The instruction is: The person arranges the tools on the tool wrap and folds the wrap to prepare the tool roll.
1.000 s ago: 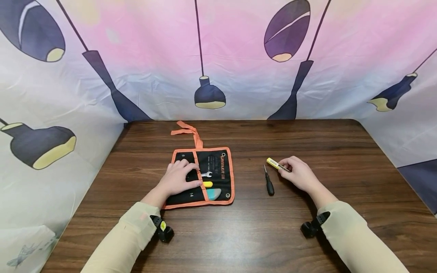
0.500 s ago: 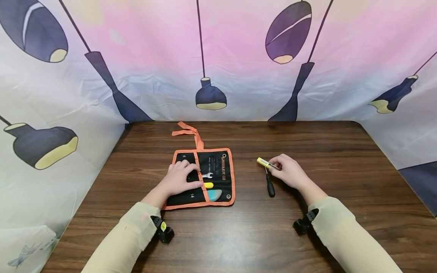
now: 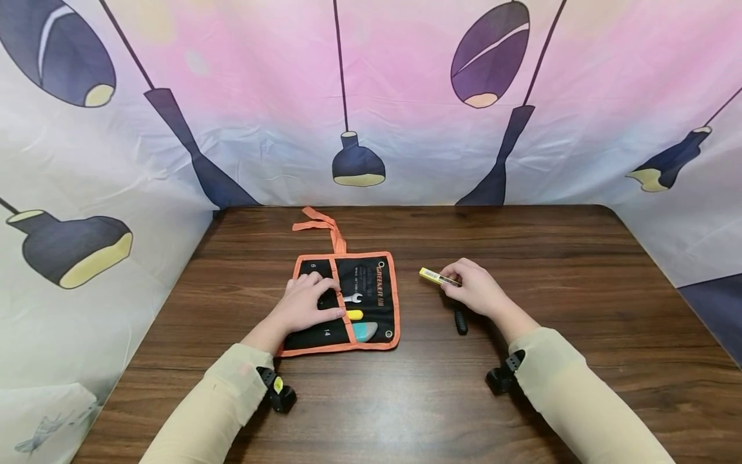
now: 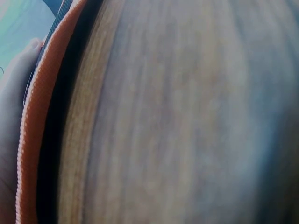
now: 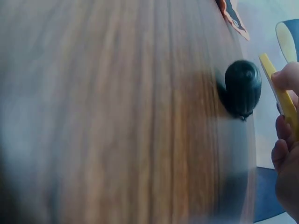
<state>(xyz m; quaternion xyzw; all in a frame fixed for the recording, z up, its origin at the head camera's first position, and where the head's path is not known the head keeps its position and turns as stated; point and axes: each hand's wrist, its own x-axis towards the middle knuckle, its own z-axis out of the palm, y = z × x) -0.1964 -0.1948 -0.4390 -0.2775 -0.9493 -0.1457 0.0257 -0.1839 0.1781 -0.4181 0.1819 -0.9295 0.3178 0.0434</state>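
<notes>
My left hand (image 3: 306,301) rests on a black tool pouch (image 3: 373,270) with orange trim, its thumb and fingertips apart at the pocket edge. A wrench (image 3: 353,298), a yellow handle (image 3: 355,315) and a teal-and-grey tool end (image 3: 365,332) stick out of the pockets. In my right hand (image 3: 476,290) I pinch a slim yellow bar with a white barcode label (image 3: 431,276), its far end pointing left towards the pouch. A black-handled screwdriver (image 3: 460,322) lies under that hand, its shaft hidden; the right wrist view shows its handle (image 5: 243,88) close up.
The dark wooden table (image 3: 406,399) carries everything. Orange ties (image 3: 324,225) trail from the pouch's far edge. A patterned cloth backdrop (image 3: 417,116) rises behind the table and along both sides.
My right hand has moved left with the yellow bar, passing over the screwdriver and now covering its shaft. The left hand and pouch have stayed in place.
</notes>
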